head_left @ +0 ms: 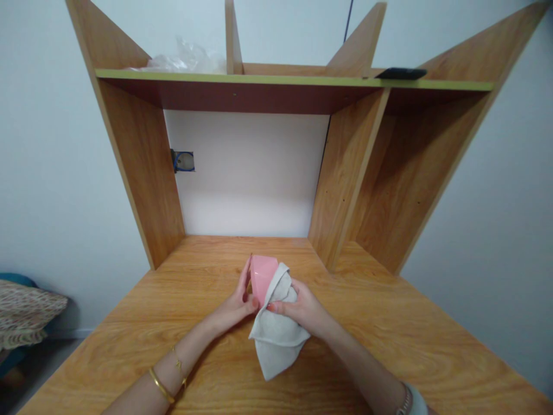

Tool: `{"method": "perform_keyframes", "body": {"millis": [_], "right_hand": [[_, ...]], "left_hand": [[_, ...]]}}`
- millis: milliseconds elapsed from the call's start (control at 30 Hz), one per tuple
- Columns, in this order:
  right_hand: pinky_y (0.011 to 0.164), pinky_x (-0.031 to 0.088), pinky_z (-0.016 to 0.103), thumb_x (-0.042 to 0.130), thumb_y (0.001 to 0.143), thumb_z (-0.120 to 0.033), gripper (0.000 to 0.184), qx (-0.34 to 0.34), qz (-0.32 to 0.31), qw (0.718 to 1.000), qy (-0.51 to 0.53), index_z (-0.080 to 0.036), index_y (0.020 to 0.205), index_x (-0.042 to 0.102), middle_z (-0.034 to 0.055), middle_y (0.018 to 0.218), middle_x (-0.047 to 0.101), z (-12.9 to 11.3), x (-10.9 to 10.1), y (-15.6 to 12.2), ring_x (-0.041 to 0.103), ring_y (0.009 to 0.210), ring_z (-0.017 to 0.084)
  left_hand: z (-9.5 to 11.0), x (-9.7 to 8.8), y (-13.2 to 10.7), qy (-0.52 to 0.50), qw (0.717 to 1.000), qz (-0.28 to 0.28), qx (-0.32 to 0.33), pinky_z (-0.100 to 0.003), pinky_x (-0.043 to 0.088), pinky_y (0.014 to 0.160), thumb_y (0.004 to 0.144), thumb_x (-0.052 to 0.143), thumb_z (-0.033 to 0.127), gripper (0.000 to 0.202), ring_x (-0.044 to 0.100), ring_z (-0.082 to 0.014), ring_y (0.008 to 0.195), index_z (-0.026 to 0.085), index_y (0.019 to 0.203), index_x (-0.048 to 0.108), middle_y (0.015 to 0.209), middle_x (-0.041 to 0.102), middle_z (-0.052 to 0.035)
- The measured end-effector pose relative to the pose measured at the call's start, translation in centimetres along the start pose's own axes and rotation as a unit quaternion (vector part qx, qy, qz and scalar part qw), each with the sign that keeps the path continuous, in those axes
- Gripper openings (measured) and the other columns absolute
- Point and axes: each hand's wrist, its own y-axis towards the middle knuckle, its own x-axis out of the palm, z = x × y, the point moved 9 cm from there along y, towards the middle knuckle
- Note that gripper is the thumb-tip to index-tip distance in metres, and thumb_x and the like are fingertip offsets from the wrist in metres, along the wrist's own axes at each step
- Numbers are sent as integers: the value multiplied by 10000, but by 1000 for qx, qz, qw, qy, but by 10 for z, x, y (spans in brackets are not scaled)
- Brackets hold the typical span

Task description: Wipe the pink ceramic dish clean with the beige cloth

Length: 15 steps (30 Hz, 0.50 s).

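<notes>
A glossy pink object (pixel 262 275) with flat faces, perhaps a small box or container, is held above the wooden desk. My left hand (pixel 242 300) grips its left side, thumb on the near face and fingers behind. A light grey cloth (pixel 280 340) is bunched in my right hand (pixel 305 308), its thumb pressing the fabric. The cloth covers the right part of the pink object, and a loose corner hangs down toward me. How far the object extends under the cloth is hidden.
The wooden desk (pixel 207 357) carries a hutch with upright panels and a shelf (pixel 276 79). Clear plastic wrapping (pixel 190 59) and a flat black item (pixel 401 73) lie on that shelf. A wall socket box (pixel 185 161) shows at the back. Patterned fabric (pixel 28 314) is at far left.
</notes>
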Motion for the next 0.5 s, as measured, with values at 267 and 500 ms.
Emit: {"method": "perform_keyframes", "body": {"millis": [267,500], "right_hand": [[860,393,366,698,598,-242,416,-43,10,989,-140,-166,992,587,74,1045,572,-9,6,-2,499,971,227],[917,347,398,702,577,-189,410,-83,44,966,-240,-171,978,621,90,1056,552,-15,4,-1,453,1025,248]], "left_hand": [[-1,-15,2,12,998,61,30,-393,337,960,591,663,533,975,331,-305,1220,251,1369,149,1361,332,-127],[-40,-13,6,-93,990,13,-104,-383,483,704,673,495,642,784,552,-291,984,259,1319,272,1201,515,-139]]}}
